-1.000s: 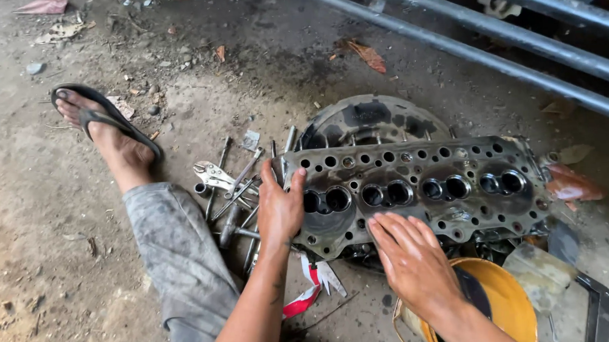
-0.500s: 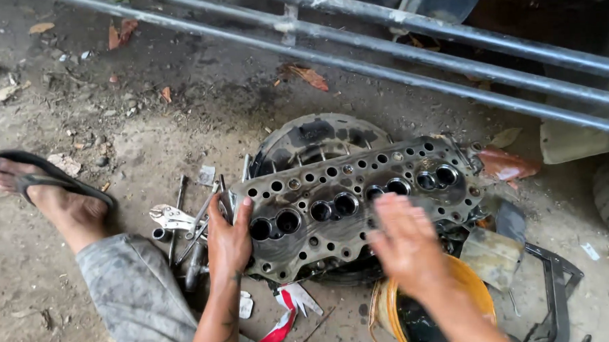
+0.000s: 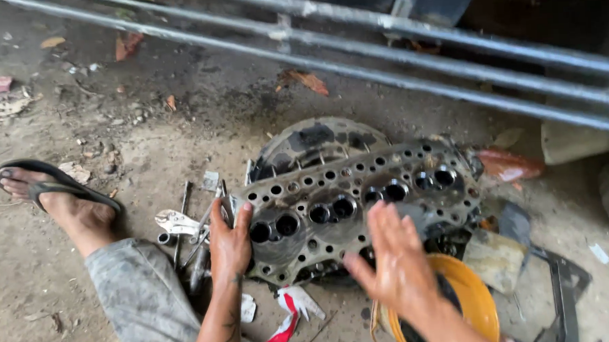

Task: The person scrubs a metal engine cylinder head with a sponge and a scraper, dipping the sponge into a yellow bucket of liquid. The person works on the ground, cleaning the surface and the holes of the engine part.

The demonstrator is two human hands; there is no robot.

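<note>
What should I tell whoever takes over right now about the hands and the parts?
Left hand: gripping the left end of the cylinder head.
Right hand: open, fingers spread, at the head's near edge; contact unclear.
The head lies port face up on a round metal part, on the dirt floor.
Loose tools lie left of it, a yellow bowl at its near right.
Done or left: cannot tell.
</note>
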